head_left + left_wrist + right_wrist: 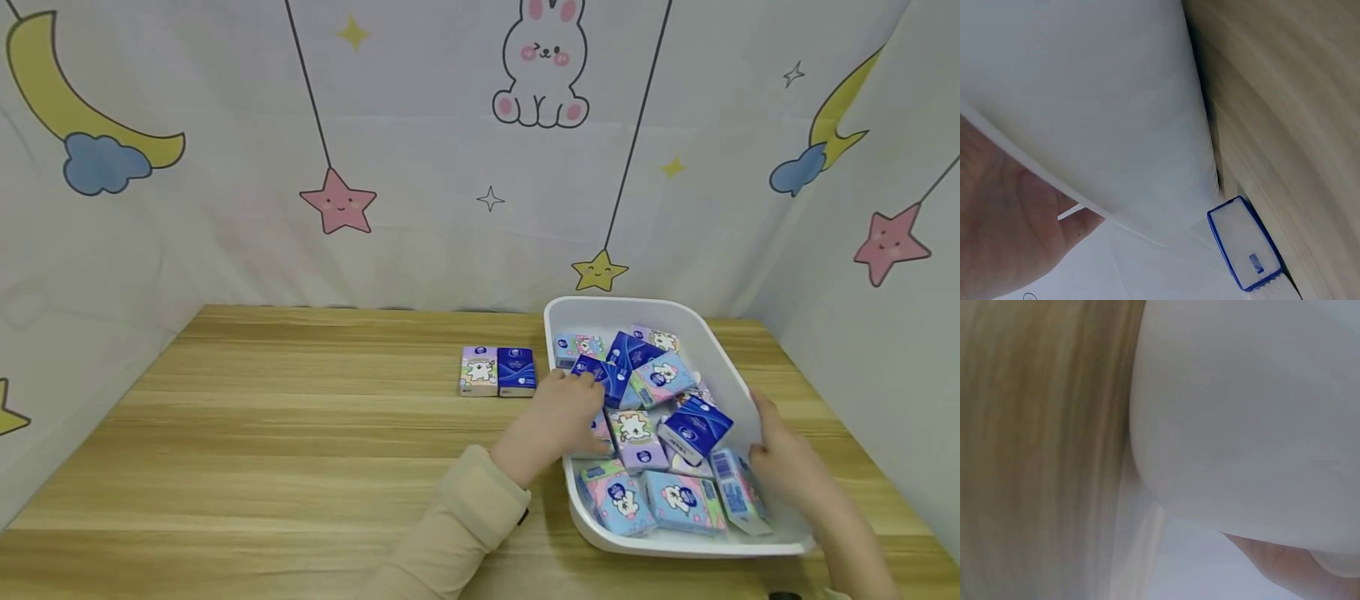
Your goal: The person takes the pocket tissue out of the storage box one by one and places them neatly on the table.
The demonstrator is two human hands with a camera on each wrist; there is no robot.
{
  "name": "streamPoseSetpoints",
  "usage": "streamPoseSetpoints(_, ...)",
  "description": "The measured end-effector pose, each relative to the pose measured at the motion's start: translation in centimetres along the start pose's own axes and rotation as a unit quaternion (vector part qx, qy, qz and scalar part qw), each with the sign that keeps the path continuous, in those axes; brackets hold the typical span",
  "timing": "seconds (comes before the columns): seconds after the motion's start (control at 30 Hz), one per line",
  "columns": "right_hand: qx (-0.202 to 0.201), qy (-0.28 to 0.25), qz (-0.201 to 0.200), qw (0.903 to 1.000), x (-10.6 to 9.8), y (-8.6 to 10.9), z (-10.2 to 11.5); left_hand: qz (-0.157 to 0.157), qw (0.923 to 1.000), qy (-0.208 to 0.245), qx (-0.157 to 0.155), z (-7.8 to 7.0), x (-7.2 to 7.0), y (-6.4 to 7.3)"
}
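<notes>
Bin (780, 533): white, round-cornered, standing upright on the right part of the table (262, 433). Contents: packs (684, 502) printed in light blue, pink and purple, together with plain dark blue ones, lying loose at mixed angles, several overlapping.

Right hand (787, 458): closed over the bin's right rim, thumb on the inner side; no pack in its grasp. The right wrist view shows part of this hand at the rim, against the white outer wall.

Left hand (562, 408): reaches across the left rim, fingers bent and partly spread over packs just inside. Whether it has hold of a pack or of the rim cannot be told.

On the table, just left of the bin: a purple pack (478, 372) and a blue pack (516, 372), side by side and touching, the blue one nearer the bin.

Behind the table: a pale cloth (420, 125) printed with a rabbit, stars and moons.
</notes>
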State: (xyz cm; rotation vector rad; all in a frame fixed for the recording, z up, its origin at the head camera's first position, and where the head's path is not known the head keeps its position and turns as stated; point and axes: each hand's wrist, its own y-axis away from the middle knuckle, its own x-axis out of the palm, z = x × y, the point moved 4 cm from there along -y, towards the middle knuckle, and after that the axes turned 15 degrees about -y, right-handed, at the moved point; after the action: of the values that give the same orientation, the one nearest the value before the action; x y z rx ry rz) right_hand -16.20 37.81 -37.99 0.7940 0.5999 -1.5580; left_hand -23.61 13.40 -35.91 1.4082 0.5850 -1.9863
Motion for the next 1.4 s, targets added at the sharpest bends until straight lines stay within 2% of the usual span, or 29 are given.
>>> streamPoseSetpoints(0.33, 0.005, -0.001, 0.002, 1.0000, 0.06, -0.04, -0.11, 0.039, 0.9983, -0.039, -0.017, -0.86, 0.50, 0.17)
streamPoseSetpoints(0.67, 0.001, 0.005, -0.002, 1.0000, 0.00, -0.05, -0.02, 0.050, 0.9964, -0.062, -0.030, -1.05, 0.80, 0.06)
streamPoseSetpoints(1.03, 0.011, 0.006, 0.002, 0.9999, 0.00, -0.07, -0.16, 0.050, 0.9983, -0.027, -0.015, -1.06, 0.83, -0.11)
streamPoseSetpoints(1.4, 0.005, 0.013, -0.001, 0.9999, -0.01, -0.15, -0.20, 0.051, 0.9984, -0.023, -0.005, -0.88, 0.89, -0.13)
